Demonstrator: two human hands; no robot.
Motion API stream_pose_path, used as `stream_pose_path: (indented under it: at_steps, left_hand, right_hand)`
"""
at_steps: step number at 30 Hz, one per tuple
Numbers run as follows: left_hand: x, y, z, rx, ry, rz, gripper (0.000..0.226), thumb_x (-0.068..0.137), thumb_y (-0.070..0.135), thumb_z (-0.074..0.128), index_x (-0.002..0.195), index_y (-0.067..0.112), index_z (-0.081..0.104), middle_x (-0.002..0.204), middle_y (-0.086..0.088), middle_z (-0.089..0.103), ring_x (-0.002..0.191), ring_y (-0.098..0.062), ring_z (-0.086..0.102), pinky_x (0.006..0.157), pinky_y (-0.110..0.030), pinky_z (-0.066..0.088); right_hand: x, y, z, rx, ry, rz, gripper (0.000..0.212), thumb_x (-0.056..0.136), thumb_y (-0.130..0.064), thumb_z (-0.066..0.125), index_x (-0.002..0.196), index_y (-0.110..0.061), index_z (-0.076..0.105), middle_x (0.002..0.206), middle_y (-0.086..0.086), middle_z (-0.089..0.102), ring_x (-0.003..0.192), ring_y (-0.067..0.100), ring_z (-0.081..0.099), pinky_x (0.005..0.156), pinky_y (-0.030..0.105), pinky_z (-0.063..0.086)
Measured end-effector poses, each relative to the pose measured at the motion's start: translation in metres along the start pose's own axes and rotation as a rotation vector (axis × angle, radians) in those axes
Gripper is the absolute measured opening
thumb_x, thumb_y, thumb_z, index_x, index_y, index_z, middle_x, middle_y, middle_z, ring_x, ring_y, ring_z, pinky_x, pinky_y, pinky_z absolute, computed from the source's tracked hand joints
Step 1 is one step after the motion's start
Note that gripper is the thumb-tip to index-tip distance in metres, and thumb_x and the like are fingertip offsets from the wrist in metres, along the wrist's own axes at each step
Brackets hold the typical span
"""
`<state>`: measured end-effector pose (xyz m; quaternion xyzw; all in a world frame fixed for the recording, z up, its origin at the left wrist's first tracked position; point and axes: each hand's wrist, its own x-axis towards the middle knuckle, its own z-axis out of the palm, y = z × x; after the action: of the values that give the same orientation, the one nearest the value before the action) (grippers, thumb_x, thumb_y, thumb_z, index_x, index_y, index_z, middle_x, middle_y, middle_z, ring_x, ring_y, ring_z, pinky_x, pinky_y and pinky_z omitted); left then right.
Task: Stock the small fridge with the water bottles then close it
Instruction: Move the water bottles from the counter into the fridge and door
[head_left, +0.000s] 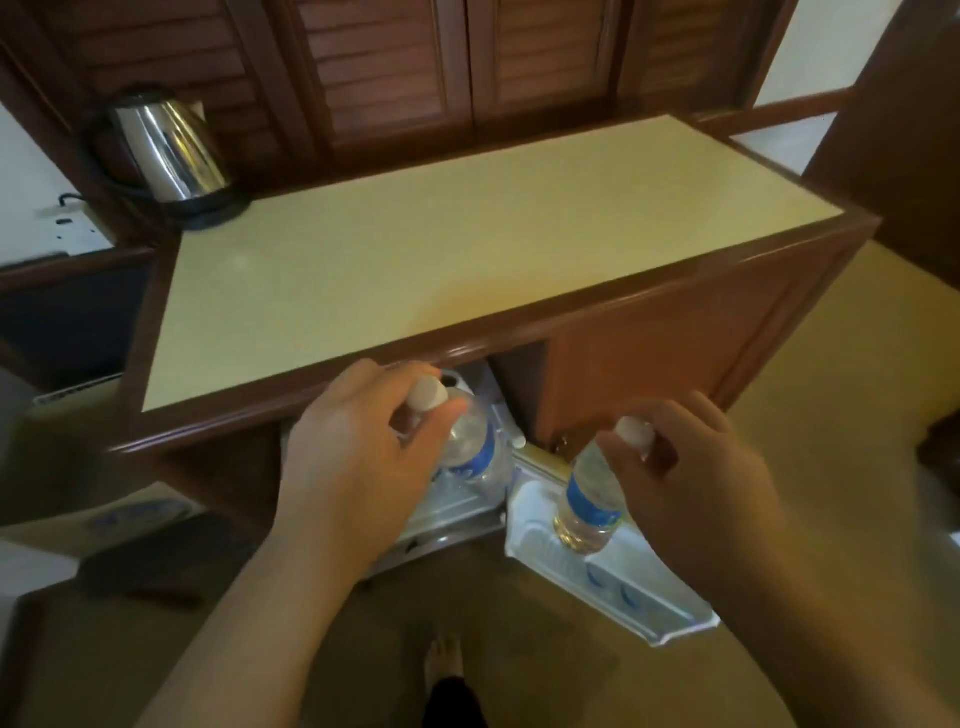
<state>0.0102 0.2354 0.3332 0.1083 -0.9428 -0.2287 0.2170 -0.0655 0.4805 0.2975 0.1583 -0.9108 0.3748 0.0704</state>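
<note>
Both hands busy at the open small fridge (457, 512), which sits under the cream countertop (415, 270) of a wooden cabinet. Left hand (353, 457) has its fingers curled round the neck of a water bottle (475, 452), just below the white cap, bottle tilted toward the fridge interior; whether it already rests on a shelf I cannot tell, the hand hides the base. Right hand (691, 478) pinches the second water bottle (592, 499) at its cap and neck, holding it upright with its base down in the white rack of the open fridge door (613, 582). Both bottles look full, clear plastic with a blue label band. Judgement on handling: thin-walled bottles of this kind likely give under a squeeze at mid-body, so the neck and shoulder, where the plastic is stiffest, seem the sound place to grip (as both hands do now). A full one should carry moderate weight, enough to swing from a neck hold; steady lowering seems wise. The smooth label could be slippery if damp; no wetness is visible. Not fragile, though a knocked bottle could topple its neighbours in the rack. A steel kettle (166, 150) stands at the counter's far left corner.
</note>
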Motion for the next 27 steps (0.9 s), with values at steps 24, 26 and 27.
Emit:
stream_pose_path:
  at_steps: [24,26,27]
  left_hand:
    - [-0.165,-0.185,0.325,-0.189,-0.271,-0.222,0.017,0.082,0.049,0.078,0.097,0.041,0.078,0.080,0.015,0.057,0.080,0.005,0.060,0.068,-0.002,0.040]
    - [-0.171,-0.202,0.349,-0.218,-0.287,-0.236,0.019,0.082,0.047,0.080,0.099,0.041,0.077,0.083,0.016,0.056,0.081,0.000,0.062,0.070,-0.005,0.043]
    - [-0.174,-0.210,0.359,-0.229,-0.300,-0.238,0.020,0.083,0.046,0.081,0.101,0.041,0.077,0.084,0.016,0.056,0.082,-0.002,0.063,0.069,-0.009,0.046]
  right_hand:
    - [-0.145,0.260,0.360,-0.090,0.108,0.267,0.033,0.089,-0.011,0.075,0.120,-0.016,0.066,0.113,-0.001,0.054,0.089,0.019,0.066,0.071,0.025,0.049]
    - [-0.145,0.279,0.383,-0.134,0.151,0.236,0.033,0.088,-0.008,0.075,0.120,-0.013,0.066,0.111,0.002,0.054,0.090,0.019,0.062,0.072,0.024,0.047]
    - [-0.145,0.287,0.392,-0.164,0.163,0.210,0.032,0.088,-0.007,0.075,0.119,-0.011,0.067,0.110,0.004,0.054,0.089,0.019,0.059,0.071,0.023,0.045]
